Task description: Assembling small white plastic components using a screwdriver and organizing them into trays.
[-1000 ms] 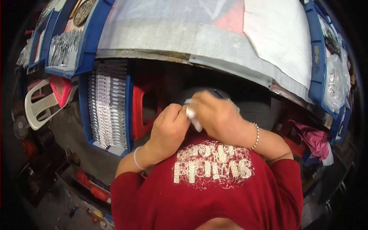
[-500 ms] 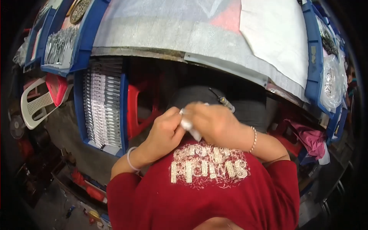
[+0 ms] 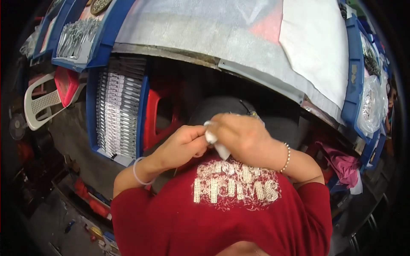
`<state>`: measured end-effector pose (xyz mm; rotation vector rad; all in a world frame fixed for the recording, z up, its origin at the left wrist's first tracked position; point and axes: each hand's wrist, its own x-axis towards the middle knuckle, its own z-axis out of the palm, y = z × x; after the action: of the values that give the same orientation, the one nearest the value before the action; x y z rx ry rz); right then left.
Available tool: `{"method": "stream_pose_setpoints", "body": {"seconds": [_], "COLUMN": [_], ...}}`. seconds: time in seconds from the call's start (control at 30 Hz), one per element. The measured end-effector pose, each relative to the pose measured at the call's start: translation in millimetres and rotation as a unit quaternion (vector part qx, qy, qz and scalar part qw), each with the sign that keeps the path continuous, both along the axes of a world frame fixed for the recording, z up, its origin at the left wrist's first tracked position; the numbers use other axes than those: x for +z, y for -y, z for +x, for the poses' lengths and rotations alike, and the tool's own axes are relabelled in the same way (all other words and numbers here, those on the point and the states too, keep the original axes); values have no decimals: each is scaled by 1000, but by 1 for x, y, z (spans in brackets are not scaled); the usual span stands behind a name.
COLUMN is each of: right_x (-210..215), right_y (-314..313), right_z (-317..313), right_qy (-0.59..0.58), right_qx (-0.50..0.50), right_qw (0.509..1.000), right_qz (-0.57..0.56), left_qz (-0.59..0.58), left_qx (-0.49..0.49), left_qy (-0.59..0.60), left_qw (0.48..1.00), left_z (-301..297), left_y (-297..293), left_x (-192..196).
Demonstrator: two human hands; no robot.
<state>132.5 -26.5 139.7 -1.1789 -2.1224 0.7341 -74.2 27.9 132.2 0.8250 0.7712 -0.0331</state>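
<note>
Above my lap and close to my chest, both hands meet. My right hand (image 3: 247,138) is closed round a crumpled white cloth (image 3: 222,151), one end hanging below the fingers. My left hand (image 3: 184,144) is closed in a pinch right beside the cloth; whatever lies between its fingertips is too small and covered to make out. Behind the right hand, a slim tool with a thin dark tip (image 3: 244,105) rests on my dark trousers, mostly hidden by that hand.
Ahead stands a worktable (image 3: 179,30) with a pale cover and a white sheet (image 3: 316,38). A blue tray (image 3: 144,115) of rowed, slim metal pieces sits left, beside a red stool (image 3: 153,115). More blue bins (image 3: 102,42) line the table's left; another (image 3: 353,77) is at right.
The view has shifted slightly, moving the table and trays in the picture. My hands stay together with the white cloth; the left hand's fingers now reach out straighter toward it.
</note>
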Motion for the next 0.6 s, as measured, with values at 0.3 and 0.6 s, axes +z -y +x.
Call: {"method": "stream_pose_setpoints", "body": {"seconds": [0.3,0.6], "right_x": [7,41], "right_y": [-15,-38], "right_z": [20,155], "right_qy": [95,262], "right_qx": [-14,-392], "right_qw": [995,881], "right_qz": [-6,26], "left_qz": [-271,-269], "left_qx": [94,142], "left_qy": [64,98], "left_qw": [956,947], "left_z": [-17,-33], "left_y": [-4,-9], "left_x": [0,8]}}
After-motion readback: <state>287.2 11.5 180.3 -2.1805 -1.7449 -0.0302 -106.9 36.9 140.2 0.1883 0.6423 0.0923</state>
